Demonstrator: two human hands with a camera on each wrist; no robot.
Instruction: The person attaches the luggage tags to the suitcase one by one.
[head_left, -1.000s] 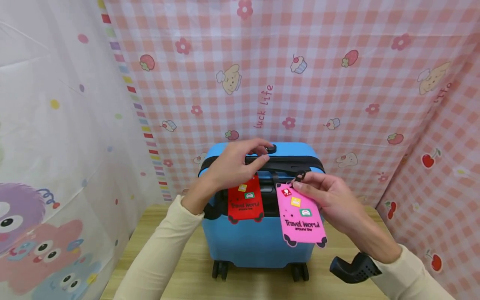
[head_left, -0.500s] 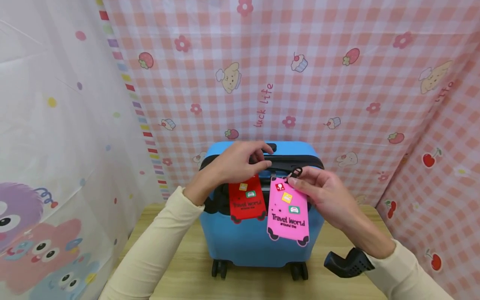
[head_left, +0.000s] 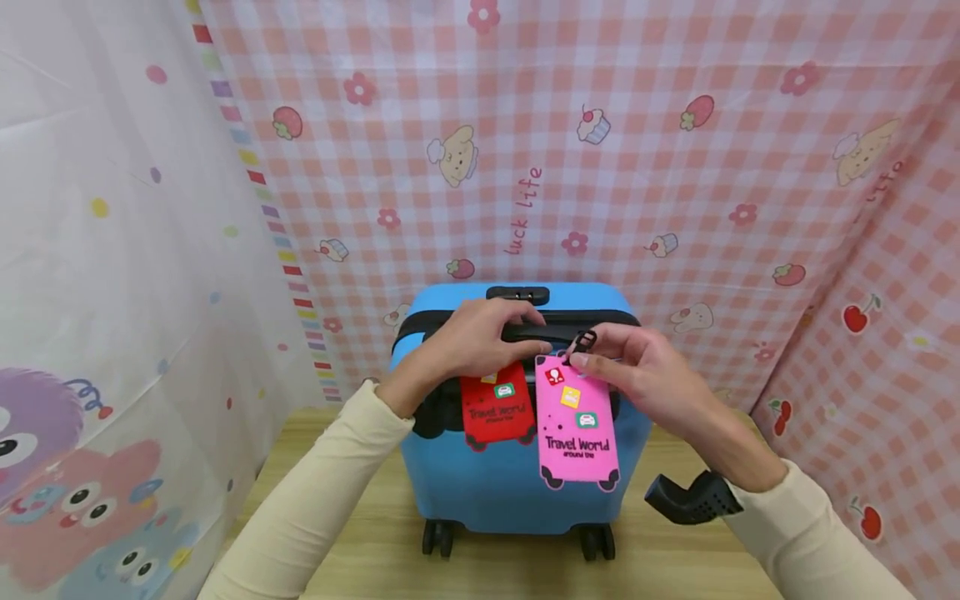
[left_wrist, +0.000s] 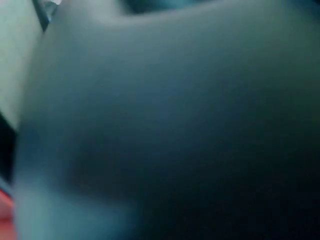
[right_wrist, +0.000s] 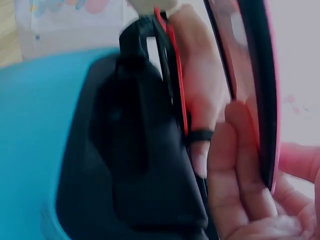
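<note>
A light blue suitcase [head_left: 517, 492] stands on the wooden surface, its black carry handle [head_left: 562, 332] across the side facing me. My left hand [head_left: 480, 337] holds this handle, fingers above and thumb below. A red luggage tag [head_left: 497, 408] hangs under that hand; its upper end is hidden. To its right, my right hand [head_left: 648, 371] pinches the top of a pink luggage tag [head_left: 577, 429] with its black strap loop [head_left: 584, 340] sticking up. In the right wrist view the pink tag [right_wrist: 267, 90] appears edge-on beside the curled fingers. The left wrist view is dark and blurred.
A black combination lock [head_left: 517, 295] sits on the suitcase top, and black wheels [head_left: 597, 543] show at its base. A pink checked cloth [head_left: 525, 125] hangs behind, with a white cartoon-print cloth [head_left: 90, 292] at left. A black device [head_left: 693, 497] is on my right wrist.
My right hand has brought the pink tag leftward, closer to the red tag and the handle. My left hand has moved slightly down, exposing the lock. The handle now sits a little lower in view.
</note>
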